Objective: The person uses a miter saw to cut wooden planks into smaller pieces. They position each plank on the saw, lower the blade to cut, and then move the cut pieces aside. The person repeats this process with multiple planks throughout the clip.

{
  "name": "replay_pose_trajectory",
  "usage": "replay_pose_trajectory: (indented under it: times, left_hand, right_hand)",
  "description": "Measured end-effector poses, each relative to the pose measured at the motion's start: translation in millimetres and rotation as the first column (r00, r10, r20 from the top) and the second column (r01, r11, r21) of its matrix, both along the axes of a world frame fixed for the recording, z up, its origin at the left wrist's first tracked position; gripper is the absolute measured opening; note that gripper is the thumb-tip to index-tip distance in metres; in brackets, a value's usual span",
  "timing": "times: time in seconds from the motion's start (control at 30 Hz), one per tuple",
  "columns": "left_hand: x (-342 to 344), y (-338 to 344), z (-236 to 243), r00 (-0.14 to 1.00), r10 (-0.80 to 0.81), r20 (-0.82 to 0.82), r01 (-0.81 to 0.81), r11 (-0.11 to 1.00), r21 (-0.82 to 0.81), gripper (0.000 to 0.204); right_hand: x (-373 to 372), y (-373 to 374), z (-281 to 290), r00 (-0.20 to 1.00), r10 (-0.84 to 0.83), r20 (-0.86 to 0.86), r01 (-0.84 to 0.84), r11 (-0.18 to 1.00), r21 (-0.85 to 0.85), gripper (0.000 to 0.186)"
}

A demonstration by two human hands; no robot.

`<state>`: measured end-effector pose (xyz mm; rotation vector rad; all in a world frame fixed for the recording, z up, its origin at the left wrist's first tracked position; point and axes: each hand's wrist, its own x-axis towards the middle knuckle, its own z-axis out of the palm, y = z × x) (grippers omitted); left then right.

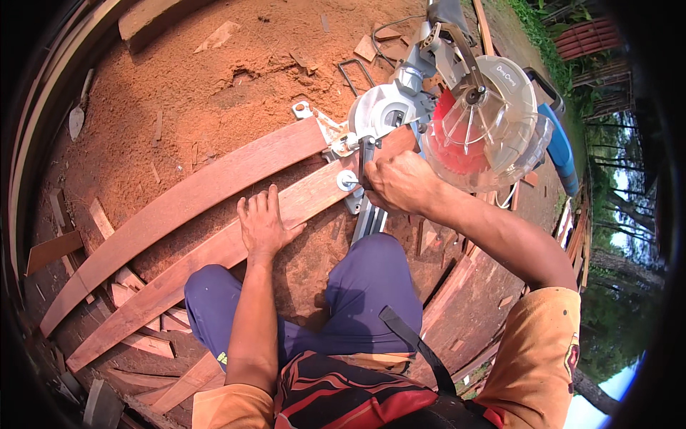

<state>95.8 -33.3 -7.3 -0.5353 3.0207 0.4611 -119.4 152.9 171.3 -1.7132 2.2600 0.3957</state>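
A long reddish-brown wooden plank (312, 194) runs from the lower left up onto the base of a mitre saw (379, 114). My left hand (263, 223) lies on it with the fingers spread and the palm down. At the saw, my right hand (401, 184) is closed round the black handle of a clamp (366, 151). The clamp's round pale foot (347, 180) rests on the plank, just left of that hand. Above my right forearm is the saw's red blade (457, 139), behind a clear guard (509, 89). The fingertips of my right hand are partly hidden.
Another curved plank (207, 170) lies beyond the first, its end by the saw base. Sawdust (250, 64) and offcuts (153, 343) cover the ground. A trowel (76, 121) is at far left, near long boards. The saw's blue handle (557, 146) sticks out at right.
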Motion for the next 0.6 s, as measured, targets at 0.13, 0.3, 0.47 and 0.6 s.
replay_pose_trajectory:
  times: [0.13, 0.3, 0.47, 0.6]
  left_hand:
    - [0.9, -1.5, 0.8, 1.0, 0.02, 0.021, -0.021, 0.998, 0.064, 0.113]
    - [1.1, -4.6, 3.5, 1.0, 0.017, 0.003, -0.017, 0.996, 0.092, 0.112]
    - [0.8, -1.1, 4.1, 1.0, -0.002, 0.031, -0.001, 0.995, 0.101, 0.11]
    - [3.2, -11.7, 0.0, 0.999, 0.01, 0.03, -0.012, 0.997, 0.075, 0.111]
  right_hand:
    - [8.1, -12.3, 4.4, 0.903, -0.429, 0.022, 0.413, 0.882, 0.229, 0.061]
    - [9.6, -24.2, 9.9, 0.813, -0.582, 0.012, 0.541, 0.763, 0.352, 0.066]
    - [10.7, -42.7, 39.6, 0.879, -0.47, -0.078, 0.46, 0.796, 0.392, 0.068]
    - [12.4, -46.3, 120.4, 0.786, -0.586, 0.198, 0.594, 0.628, -0.503, 0.056]
